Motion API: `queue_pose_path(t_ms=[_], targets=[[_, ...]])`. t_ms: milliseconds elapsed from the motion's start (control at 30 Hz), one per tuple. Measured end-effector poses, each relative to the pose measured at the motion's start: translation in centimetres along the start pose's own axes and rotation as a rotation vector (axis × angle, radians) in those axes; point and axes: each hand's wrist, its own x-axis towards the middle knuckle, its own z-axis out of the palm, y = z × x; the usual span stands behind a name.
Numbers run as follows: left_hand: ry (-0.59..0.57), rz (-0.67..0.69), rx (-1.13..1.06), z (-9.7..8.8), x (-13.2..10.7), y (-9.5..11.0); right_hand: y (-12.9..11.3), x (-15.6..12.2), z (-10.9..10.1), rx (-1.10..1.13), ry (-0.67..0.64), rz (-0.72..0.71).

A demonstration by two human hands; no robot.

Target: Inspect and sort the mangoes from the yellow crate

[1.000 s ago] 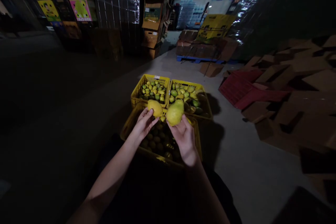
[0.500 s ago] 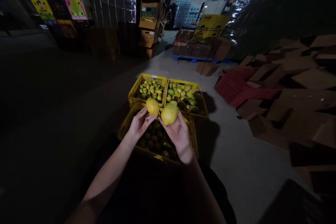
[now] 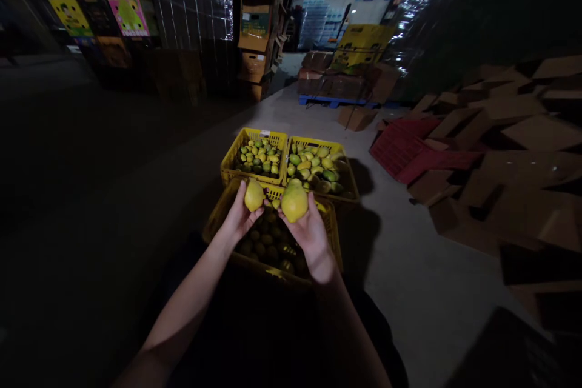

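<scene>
My left hand is closed around a yellow lemon, with the thumb along its left side. A larger lemon rests in my right hand, fingers curled about it; a greenish rounded shape shows just behind its top. Both hands are raised above the near yellow crate, where many lemons lie in shadow. Just beyond stand two more yellow crates: the left one holds small green and yellow lemons, the right one larger ones.
Flattened and open cardboard boxes are heaped on the right beside a red crate. At the back, a blue pallet carries boxes. Stacked cartons and wrapped goods stand behind to the left.
My left hand has shifted slightly left and turned its lemon more upright, widening the gap between the two fruits. The right hand's lemon has tilted slightly and is little moved.
</scene>
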Motion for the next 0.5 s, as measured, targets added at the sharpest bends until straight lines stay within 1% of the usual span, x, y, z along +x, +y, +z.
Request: queue_pose_path(t_ms=[100,167,300,400,500], targets=[[0.047,0.01,0.009,0.0,0.2,-0.3,0.4,0.1,-0.3,-0.016,-0.079,0.029],[0.064,0.023,0.04,0.0,0.3,-0.4,0.5,0.0,-0.2,-0.008,-0.108,0.064],[0.061,-0.035,0.085,0.1,0.2,-0.6,0.4,-0.6,0.4,-0.002,-0.13,0.125],[0.034,-0.075,0.092,0.2,0.1,-0.4,0.2,-0.9,0.7,-0.008,-0.092,0.079],[-0.016,-0.067,0.117,0.3,-0.2,-0.2,0.0,-0.9,0.8,-0.058,-0.039,-0.032]])
